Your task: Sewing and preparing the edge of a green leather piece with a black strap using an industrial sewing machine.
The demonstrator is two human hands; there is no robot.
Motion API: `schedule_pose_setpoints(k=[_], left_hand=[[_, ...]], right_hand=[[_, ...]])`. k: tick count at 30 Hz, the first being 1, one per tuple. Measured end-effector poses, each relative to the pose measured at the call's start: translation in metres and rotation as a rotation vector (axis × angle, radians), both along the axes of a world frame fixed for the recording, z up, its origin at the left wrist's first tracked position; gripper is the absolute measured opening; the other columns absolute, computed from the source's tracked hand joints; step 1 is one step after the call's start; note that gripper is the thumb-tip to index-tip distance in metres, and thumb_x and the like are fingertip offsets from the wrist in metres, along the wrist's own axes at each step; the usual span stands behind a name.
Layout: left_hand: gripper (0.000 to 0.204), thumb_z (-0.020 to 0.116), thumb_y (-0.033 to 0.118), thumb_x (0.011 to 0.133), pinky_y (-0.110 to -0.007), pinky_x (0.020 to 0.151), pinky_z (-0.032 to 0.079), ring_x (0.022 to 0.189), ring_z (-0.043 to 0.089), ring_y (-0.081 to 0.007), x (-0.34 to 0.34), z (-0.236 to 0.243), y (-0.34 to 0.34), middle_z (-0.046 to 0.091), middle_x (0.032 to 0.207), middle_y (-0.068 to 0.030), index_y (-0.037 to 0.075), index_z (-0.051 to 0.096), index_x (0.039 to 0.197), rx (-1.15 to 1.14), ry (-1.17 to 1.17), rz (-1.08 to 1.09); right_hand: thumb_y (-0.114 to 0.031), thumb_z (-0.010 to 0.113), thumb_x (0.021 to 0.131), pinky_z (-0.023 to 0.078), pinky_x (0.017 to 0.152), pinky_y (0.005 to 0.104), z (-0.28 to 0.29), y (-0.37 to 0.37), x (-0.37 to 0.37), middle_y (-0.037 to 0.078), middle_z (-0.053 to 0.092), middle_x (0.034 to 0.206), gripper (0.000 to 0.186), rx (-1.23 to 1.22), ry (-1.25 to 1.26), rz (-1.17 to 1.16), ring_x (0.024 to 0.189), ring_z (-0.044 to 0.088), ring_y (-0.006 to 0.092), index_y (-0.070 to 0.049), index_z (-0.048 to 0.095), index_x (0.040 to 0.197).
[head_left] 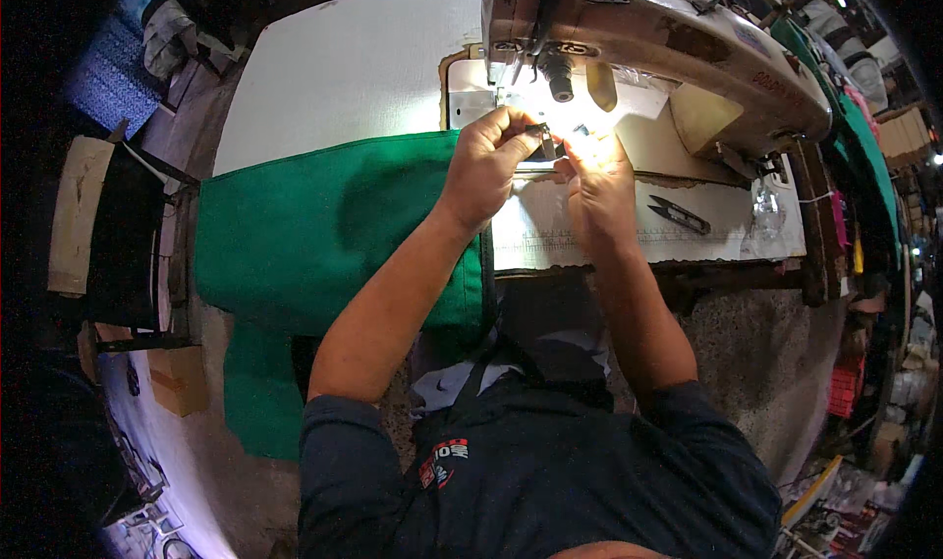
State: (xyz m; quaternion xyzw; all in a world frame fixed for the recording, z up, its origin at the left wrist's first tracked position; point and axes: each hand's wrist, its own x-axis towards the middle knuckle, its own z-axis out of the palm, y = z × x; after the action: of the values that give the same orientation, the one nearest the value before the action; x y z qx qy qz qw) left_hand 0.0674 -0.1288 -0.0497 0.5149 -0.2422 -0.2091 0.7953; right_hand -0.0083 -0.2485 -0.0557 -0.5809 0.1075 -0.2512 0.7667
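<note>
Under the bright lamp of the sewing machine (668, 28), my two hands meet close in front of the needle area. My left hand (481, 166) is closed in a pinch on a small dark strip (548, 144), whose exact kind I cannot make out. Beside it, my right hand (601, 186) has its fingertips pinched together too; glare washes out what they hold. Green fabric (295, 230) with a black edge spreads over the table left of my left forearm and hangs off the front. Thread snips (680, 215) lie right of my right hand.
A ruler scale (550, 240) runs along the front of the white table (344, 58). A small clear plastic bag (766, 210) sits at the table's right end. On the floor at left stands a cardboard box (179, 380), near a dark seat (118, 235). Cluttered shelves fill the right side.
</note>
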Motion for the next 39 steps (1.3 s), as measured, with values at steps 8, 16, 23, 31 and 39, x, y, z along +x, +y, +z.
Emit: schedule_pose_setpoints(k=[8,16,23,31,39], left_hand=[[0.005,0.056,0.007,0.086,-0.025,0.077,0.044,0.08,0.055,-0.0086,0.0,0.01,0.011,0.061,0.084,-0.0014,0.003,0.057,0.089,0.174,-0.203,-0.029],[0.014,0.054,0.007,0.085,-0.024,0.077,0.046,0.081,0.058,-0.0104,-0.001,0.005,0.007,0.063,0.089,-0.0045,0.001,0.059,0.096,0.234,-0.144,-0.071],[0.011,0.055,0.004,0.083,-0.024,0.073,0.046,0.078,0.056,-0.0088,-0.001,0.004,0.004,0.063,0.086,-0.0041,-0.002,0.06,0.092,0.195,-0.051,-0.091],[0.012,0.056,0.005,0.082,-0.024,0.072,0.046,0.077,0.056,-0.0093,0.001,0.002,0.005,0.063,0.084,-0.005,-0.002,0.06,0.091,0.256,-0.101,-0.073],[0.014,0.058,0.007,0.082,-0.025,0.07,0.046,0.077,0.057,-0.0097,0.001,-0.001,0.005,0.064,0.083,-0.0064,-0.003,0.061,0.091,0.318,-0.18,-0.044]], right_hand=[[-0.01,0.063,0.085,0.047,0.073,0.0254,0.009,-0.019,-0.006,0.008,0.063,0.091,0.021,-0.079,0.067,0.216,0.081,0.059,0.013,0.002,0.058,0.103],[-0.002,0.067,0.078,0.047,0.075,0.0276,0.019,-0.025,-0.007,0.009,0.055,0.102,0.039,-0.535,0.074,0.181,0.085,0.056,0.0127,0.0,0.041,0.107],[-0.006,0.069,0.076,0.047,0.073,0.0278,0.016,-0.029,-0.006,0.008,0.056,0.097,0.04,-0.534,0.057,0.195,0.081,0.056,0.0125,-0.001,0.044,0.107],[-0.003,0.066,0.076,0.046,0.069,0.0269,0.015,-0.03,-0.006,0.005,0.06,0.08,0.037,-0.604,0.018,0.231,0.071,0.056,0.0119,-0.002,0.05,0.109],[-0.001,0.063,0.079,0.044,0.082,0.0303,0.025,-0.027,-0.012,0.006,0.062,0.093,0.03,-0.543,0.121,0.285,0.085,0.057,0.0138,-0.003,0.058,0.108]])
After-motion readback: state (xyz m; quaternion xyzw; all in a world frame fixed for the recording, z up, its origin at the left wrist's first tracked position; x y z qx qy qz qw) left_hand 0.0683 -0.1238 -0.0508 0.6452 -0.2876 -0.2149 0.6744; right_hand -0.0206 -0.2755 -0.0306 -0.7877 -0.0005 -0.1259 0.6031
